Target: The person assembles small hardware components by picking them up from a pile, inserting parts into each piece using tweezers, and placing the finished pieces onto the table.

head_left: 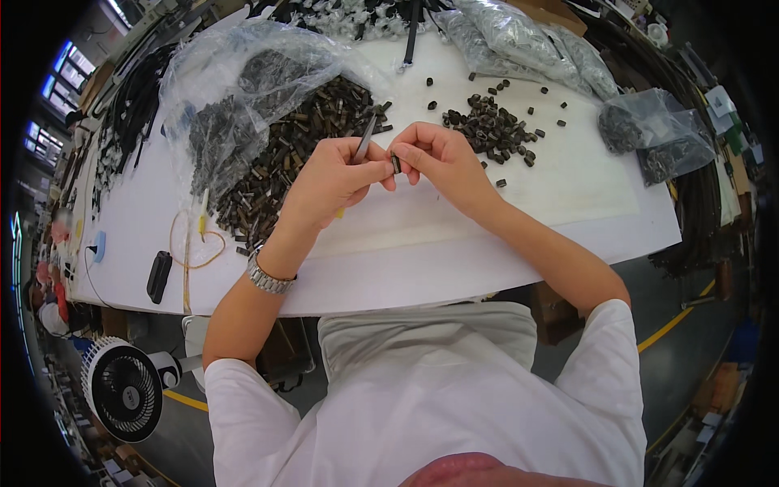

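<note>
My two hands meet above the middle of the white table. In my closed left hand point(324, 180) is a slim, pointed silver metal tool point(364, 140), its tip upward; whether it is tweezers or a blade I cannot tell. Between both hands' fingertips sits a small dark tubular piece point(396, 163). My right hand point(445, 162) is closed in a pinch on that piece. A big heap of dark, short oblong parts point(280, 162) lies just left of my left hand. Beyond my right hand is a smaller pile of dark ring-like pieces point(491, 126).
A clear plastic bag point(219, 69) covers part of the large heap. More filled bags point(519, 40) lie at the back right, and smaller ones point(649, 130) at the right edge. A black oblong object point(159, 277) rests front left. A fan point(126, 390) stands below the table point(389, 280).
</note>
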The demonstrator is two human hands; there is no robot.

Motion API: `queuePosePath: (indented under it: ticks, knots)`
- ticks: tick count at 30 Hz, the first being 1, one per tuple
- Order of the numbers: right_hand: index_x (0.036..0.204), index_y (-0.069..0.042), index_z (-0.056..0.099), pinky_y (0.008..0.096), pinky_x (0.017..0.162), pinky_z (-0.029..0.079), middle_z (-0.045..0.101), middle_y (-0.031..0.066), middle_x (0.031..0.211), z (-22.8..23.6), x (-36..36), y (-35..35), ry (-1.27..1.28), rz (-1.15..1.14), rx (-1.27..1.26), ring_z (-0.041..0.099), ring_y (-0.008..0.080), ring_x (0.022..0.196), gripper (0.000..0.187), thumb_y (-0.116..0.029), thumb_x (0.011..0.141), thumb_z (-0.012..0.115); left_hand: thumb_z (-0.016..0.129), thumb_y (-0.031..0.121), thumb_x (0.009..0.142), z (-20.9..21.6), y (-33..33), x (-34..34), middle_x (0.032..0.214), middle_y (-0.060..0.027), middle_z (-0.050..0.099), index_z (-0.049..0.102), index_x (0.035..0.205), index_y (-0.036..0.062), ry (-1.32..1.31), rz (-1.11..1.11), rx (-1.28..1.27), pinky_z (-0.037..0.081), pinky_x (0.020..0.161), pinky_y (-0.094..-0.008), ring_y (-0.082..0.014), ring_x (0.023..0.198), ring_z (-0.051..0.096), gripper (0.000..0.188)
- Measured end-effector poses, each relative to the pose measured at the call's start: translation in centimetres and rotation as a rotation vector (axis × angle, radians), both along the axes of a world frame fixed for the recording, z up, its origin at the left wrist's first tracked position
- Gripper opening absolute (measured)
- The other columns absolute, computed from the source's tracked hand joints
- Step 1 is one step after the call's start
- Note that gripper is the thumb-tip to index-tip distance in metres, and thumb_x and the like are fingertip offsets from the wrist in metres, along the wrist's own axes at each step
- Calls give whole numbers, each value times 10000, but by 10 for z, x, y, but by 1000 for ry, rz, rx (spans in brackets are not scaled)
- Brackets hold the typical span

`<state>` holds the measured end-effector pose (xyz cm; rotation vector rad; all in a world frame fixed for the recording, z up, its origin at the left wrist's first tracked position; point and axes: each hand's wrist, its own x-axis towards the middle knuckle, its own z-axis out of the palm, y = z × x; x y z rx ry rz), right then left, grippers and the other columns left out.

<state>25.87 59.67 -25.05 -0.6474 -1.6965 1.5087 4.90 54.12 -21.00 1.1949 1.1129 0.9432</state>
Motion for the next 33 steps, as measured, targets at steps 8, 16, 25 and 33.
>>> queuePosePath:
  ticks: [8,16,25,33]
  knots:
    - [1034,-13,669,237,667,480,657,-1,846,-1,-7,-3,-47,-49,70,572,70,723,125,-130,1060,632,716,90,886,-6,-3,7,775,-56,712,721,932,-15,56,137,59,283,453,-211,-14,533,450,115]
    - [1051,0,671,225,638,467,685,22,869,1,-11,-6,-27,-166,-3,570,72,672,142,-141,1049,675,722,146,814,-31,4,23,681,-189,666,671,773,-48,471,377,646,506,590,-382,-265,592,648,205]
    - [992,-28,687,216,610,415,608,-12,784,-13,-4,10,-162,-186,79,507,56,647,187,-200,1064,670,704,102,794,-36,6,21,671,-212,671,665,726,-19,595,459,825,540,618,-478,-404,644,685,144]
    - [1186,-66,643,223,730,465,652,-13,917,-17,-3,14,103,34,-317,581,63,795,166,-193,1079,638,723,102,764,-35,5,22,695,-190,679,664,733,-1,607,441,889,547,648,-494,-398,695,697,122]
